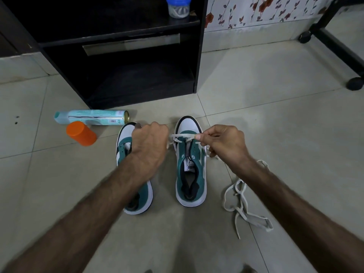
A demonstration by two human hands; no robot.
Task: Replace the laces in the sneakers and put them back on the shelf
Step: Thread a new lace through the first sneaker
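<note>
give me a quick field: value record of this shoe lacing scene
right sneaker: on floor, lace through front eyelets
left sneaker: on floor, no lace visible
left hand: grips one lace end
right hand: pinches the other end
loose lace: heaped on floor, right of sneakers
shelf: black, behind sneakers
spray can: lying on floor
orange cap: beside can

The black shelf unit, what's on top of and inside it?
On the upper board of the black shelf unit stands a clear jar with a blue lid. The lower compartment looks dark; no sneakers show there. Its deep corners are too shadowed to tell.
</note>
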